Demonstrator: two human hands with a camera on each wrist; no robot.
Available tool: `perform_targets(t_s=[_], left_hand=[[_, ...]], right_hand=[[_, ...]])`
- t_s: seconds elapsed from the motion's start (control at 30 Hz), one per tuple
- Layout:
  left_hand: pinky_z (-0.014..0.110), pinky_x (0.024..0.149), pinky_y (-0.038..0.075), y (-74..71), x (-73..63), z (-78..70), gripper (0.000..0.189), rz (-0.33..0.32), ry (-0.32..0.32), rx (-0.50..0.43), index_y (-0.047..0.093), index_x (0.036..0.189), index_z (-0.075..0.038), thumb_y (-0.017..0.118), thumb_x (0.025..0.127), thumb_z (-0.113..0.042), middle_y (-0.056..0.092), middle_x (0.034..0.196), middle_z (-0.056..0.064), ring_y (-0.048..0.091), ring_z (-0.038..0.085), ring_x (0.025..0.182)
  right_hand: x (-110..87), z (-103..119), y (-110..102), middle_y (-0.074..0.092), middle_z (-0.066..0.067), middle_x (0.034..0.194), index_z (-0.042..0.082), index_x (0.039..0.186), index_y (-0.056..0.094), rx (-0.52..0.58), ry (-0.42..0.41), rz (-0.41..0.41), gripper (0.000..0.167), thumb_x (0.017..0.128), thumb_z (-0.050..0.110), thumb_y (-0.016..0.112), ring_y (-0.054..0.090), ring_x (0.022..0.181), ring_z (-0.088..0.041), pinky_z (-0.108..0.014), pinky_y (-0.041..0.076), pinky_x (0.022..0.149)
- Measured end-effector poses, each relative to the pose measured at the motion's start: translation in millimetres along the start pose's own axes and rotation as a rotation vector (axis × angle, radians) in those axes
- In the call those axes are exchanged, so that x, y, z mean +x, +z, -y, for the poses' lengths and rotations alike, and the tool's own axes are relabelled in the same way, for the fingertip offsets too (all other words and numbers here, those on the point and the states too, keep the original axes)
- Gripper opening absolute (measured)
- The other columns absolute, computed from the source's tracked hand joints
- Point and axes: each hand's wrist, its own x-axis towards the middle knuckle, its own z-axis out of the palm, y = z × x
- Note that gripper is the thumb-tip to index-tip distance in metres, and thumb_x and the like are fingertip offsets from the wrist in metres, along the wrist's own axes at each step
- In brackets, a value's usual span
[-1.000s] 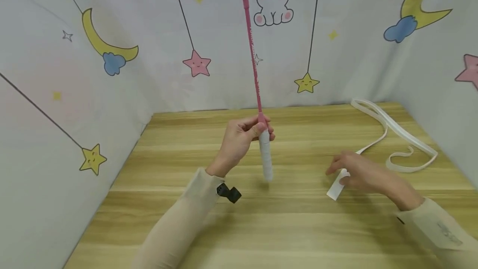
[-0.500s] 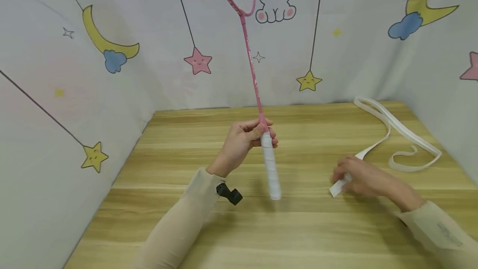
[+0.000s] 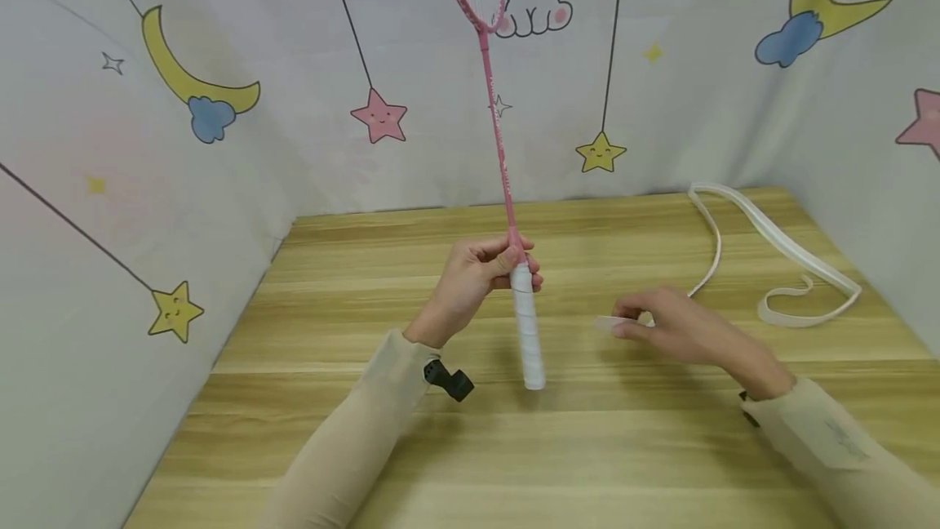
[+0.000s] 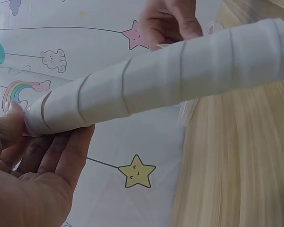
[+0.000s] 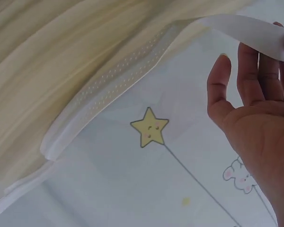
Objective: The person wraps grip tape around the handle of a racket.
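A pink badminton racket (image 3: 498, 137) stands tilted over the table, its head rising out of the head view. My left hand (image 3: 473, 280) grips it at the cone, just above the white-wrapped handle (image 3: 528, 329). Spiral seams run along that handle (image 4: 151, 75) in the left wrist view. To the right of it, my right hand (image 3: 679, 323) pinches the end of a white grip tape strip (image 3: 608, 322) between thumb and fingers. In the right wrist view the perforated tape (image 5: 118, 71) trails away from the fingers.
The rest of the tape (image 3: 796, 247) lies in loose loops at the back right of the wooden table (image 3: 411, 447). Behind and beside the table hangs a white cloth (image 3: 441, 162) printed with stars, moons and a rabbit. A black device (image 3: 450, 380) sits at the left wrist.
My right hand has lifted the tape end and moved left toward the handle. The left hand keeps its grip, while the racket has tipped so more of its head shows.
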Motion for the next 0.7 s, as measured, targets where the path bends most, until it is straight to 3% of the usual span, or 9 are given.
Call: perform_targets(t_s=[0.23,0.37,0.43,0.53,0.63,0.7], left_hand=[[0.038,0.093,0.068,-1.4,0.1,3.4,0.034,-0.004,-0.016,0.008,0.063,0.138,0.014,0.055,0.114,-0.008,0.079,0.092,-0.001,0.082,0.013,0.085],[0.037,0.092,0.068,-1.5,0.6,3.8,0.034,-0.003,-0.016,0.013,0.064,0.138,0.014,0.055,0.114,-0.008,0.079,0.092,-0.001,0.082,0.012,0.085],[0.037,0.092,0.068,-1.6,0.8,3.8,0.034,-0.002,-0.018,0.012,0.064,0.138,0.014,0.054,0.114,-0.008,0.079,0.092,-0.001,0.082,0.012,0.085],[0.039,0.093,0.068,-1.7,0.9,3.5,0.033,-0.003,-0.021,0.015,0.065,0.137,0.013,0.055,0.114,-0.008,0.079,0.092,0.000,0.082,0.013,0.086],[0.040,0.094,0.068,-2.1,1.1,3.5,0.032,-0.004,-0.023,0.026,0.066,0.136,0.012,0.055,0.113,-0.008,0.079,0.092,-0.001,0.082,0.013,0.086],[0.040,0.094,0.068,-2.2,1.0,3.1,0.032,-0.004,-0.024,0.033,0.067,0.135,0.012,0.056,0.113,-0.008,0.079,0.092,-0.001,0.081,0.013,0.086]], right_hand=[[19.2,25,1,0.071,0.002,0.088,0.014,0.098,0.074,0.238,-0.063,-0.077,0.013,0.108,0.009,0.068,0.061,0.083,-0.003,-0.026,0.052,0.074],[24.7,31,-2,0.059,0.004,0.090,0.002,0.104,0.064,0.597,-0.135,-0.062,0.019,0.115,0.005,0.049,0.058,0.086,-0.012,-0.027,0.052,0.079],[26.9,33,-4,0.051,0.002,0.089,0.003,0.108,0.061,0.820,-0.171,-0.047,0.026,0.118,0.009,0.038,0.058,0.089,-0.015,-0.028,0.053,0.086],[32.6,35,-8,0.038,-0.002,0.085,0.014,0.110,0.059,1.050,-0.255,-0.036,0.029,0.119,0.013,0.031,0.048,0.081,-0.018,-0.029,0.052,0.086],[38.1,36,-14,0.031,-0.006,0.081,0.016,0.111,0.060,1.140,-0.326,-0.036,0.035,0.119,0.014,0.026,0.032,0.071,-0.023,-0.033,0.045,0.074],[40.1,37,-21,0.029,-0.008,0.079,0.015,0.113,0.062,1.167,-0.323,-0.047,0.039,0.119,0.014,0.024,0.027,0.069,-0.025,-0.035,0.043,0.070]])
